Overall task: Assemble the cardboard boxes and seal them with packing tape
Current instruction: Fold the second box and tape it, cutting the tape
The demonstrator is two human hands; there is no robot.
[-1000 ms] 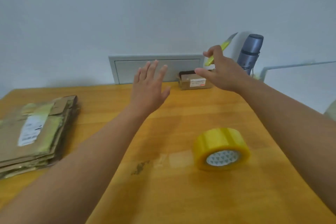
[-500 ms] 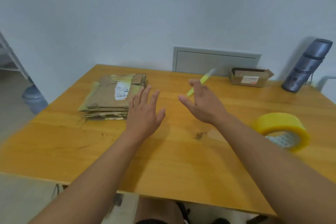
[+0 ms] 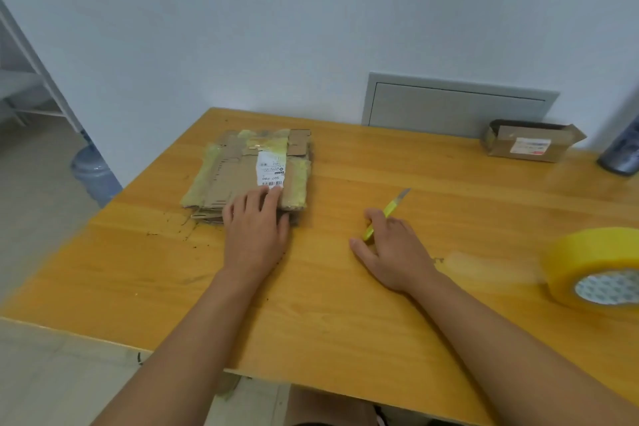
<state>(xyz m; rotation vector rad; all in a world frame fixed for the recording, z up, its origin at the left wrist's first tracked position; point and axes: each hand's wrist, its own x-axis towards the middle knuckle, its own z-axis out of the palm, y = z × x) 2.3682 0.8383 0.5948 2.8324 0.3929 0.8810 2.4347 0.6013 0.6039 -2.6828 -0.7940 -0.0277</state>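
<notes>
flattened box stack (image 3: 247, 171) directly under left hand (image 3: 256, 232), fingers flat on near edge, long axis running away; right hand (image 3: 390, 245) pinching knife (image 3: 387, 213), farther off.

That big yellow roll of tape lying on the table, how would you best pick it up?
Grip the packing tape roll across its yellow outer band, coming down from above. It lies tilted on the table, its white core facing the person, so the curved sides are exposed to a thumb and fingers. The right hand is nearer, but it holds a yellow knife.
</notes>
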